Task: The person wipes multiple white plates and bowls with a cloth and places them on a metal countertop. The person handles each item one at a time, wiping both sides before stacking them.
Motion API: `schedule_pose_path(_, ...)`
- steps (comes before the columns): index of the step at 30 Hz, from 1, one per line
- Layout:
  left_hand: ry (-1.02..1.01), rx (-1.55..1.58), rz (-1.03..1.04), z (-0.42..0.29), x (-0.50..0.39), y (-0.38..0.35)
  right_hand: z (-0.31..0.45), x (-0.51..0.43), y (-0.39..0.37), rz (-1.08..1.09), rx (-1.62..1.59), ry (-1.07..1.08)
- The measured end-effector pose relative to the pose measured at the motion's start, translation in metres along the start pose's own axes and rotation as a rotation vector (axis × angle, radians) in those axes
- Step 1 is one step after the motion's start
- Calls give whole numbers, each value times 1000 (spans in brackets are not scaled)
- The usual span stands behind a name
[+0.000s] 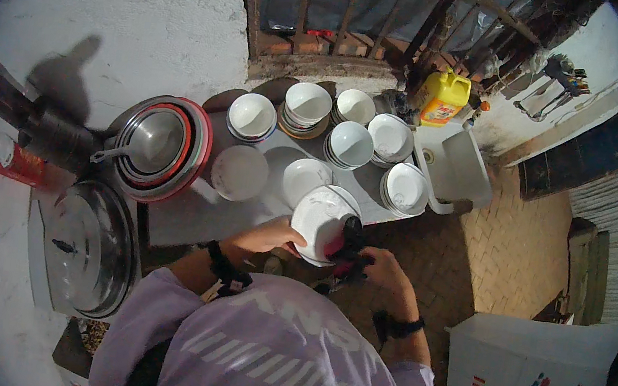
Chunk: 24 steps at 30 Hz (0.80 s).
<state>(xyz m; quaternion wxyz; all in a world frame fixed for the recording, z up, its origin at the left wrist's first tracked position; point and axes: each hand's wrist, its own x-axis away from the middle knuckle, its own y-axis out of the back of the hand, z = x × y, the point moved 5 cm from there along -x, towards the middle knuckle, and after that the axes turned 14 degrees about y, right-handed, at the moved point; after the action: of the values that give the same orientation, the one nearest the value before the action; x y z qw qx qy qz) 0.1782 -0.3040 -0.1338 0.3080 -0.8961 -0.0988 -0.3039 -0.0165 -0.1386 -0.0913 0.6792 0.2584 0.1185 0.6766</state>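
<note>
My left hand (272, 236) grips a white plate (314, 220) by its near left edge and holds it tilted in front of me. Another white rim shows just behind that plate; whether it is also held, I cannot tell. In my right hand (385, 270) is a dark cloth-like thing (354, 239) with magenta patches, lying against the plate's right side. Its exact kind is unclear. Beyond the held plate, a white dish (306, 176) rests on the table (177, 229), with a pale round plate (239, 173) to its left.
Stacks of white bowls (307, 102) and dishes (405, 187) stand along the table's back and right. Nested basins with a metal ladle (156, 142) sit at left, above a large lidded pan (88, 247). A white sink (463, 165) and yellow jug (445, 97) are at right.
</note>
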Motion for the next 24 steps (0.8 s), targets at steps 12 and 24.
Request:
schedule_pose_path(12, -27, 274, -328, 44, -95, 121, 2, 104, 26, -1086, -954, 16)
schedule_pose_path(24, -69, 363, -384, 50, -153, 153, -4, 140, 35, -1226, -1127, 211)
